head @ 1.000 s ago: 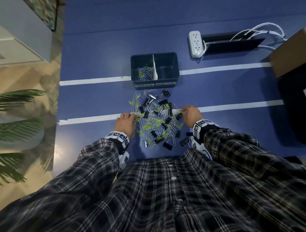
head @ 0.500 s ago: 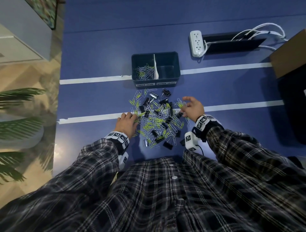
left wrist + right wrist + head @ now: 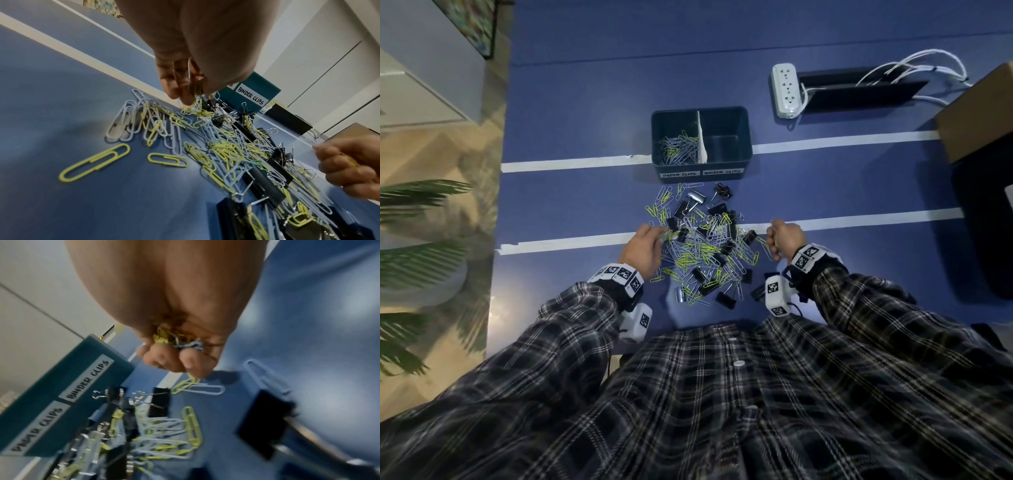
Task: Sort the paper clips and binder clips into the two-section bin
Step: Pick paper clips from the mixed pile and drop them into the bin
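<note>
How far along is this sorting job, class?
Done: a batch of paper clips lies in the left section of the bin; the section labelled for binder clips looks empty. In hand: the right hand holds a bunch of paper clips, and the left hand pinches more. Left: most of the mixed pile, including all the binder clips.

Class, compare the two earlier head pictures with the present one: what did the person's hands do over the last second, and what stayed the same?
The right hand lifted off the pile and drew out to the right, now gripping a bunch of paper clips. The left hand stayed at the pile's left edge, pinching paper clips there. The bin did not move; its binder clip section still looks empty.
</note>
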`<action>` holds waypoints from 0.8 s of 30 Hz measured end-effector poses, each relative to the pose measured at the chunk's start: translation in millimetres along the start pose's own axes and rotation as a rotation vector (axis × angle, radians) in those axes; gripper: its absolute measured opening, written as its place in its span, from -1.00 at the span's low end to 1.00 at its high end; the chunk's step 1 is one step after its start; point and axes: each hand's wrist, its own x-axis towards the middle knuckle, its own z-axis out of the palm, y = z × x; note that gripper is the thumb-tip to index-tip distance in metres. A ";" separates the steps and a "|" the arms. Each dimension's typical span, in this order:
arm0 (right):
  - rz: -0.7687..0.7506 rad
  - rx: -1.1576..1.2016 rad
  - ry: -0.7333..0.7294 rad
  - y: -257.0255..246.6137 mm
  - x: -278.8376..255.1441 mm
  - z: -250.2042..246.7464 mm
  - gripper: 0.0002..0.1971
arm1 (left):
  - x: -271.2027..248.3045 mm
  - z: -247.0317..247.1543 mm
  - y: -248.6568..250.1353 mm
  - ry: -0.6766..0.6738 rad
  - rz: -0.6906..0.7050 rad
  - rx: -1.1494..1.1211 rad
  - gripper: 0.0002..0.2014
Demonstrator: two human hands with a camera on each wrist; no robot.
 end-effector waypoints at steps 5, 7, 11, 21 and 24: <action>-0.176 -0.464 0.109 14.6 -0.3 -13.1 -0.73 | -1.1 1.4 7.3 -0.021 -0.063 -0.021 -0.81; -0.261 -0.630 0.135 19.6 -7.1 -15.9 -0.68 | -3.4 0.6 7.7 -0.017 -0.088 -0.073 -0.77; -0.306 -0.679 0.161 26.5 -13.9 -13.0 -0.40 | -8.2 -7.5 16.1 -0.006 -0.149 -0.152 -0.62; -0.299 -0.639 0.253 33.1 -17.2 -15.0 -0.58 | -9.0 -1.6 -6.0 -0.103 -0.240 0.047 -0.36; -0.321 -0.826 0.186 35.7 -17.0 -12.0 -0.58 | -16.3 6.2 -14.1 -0.048 -0.263 0.010 -0.54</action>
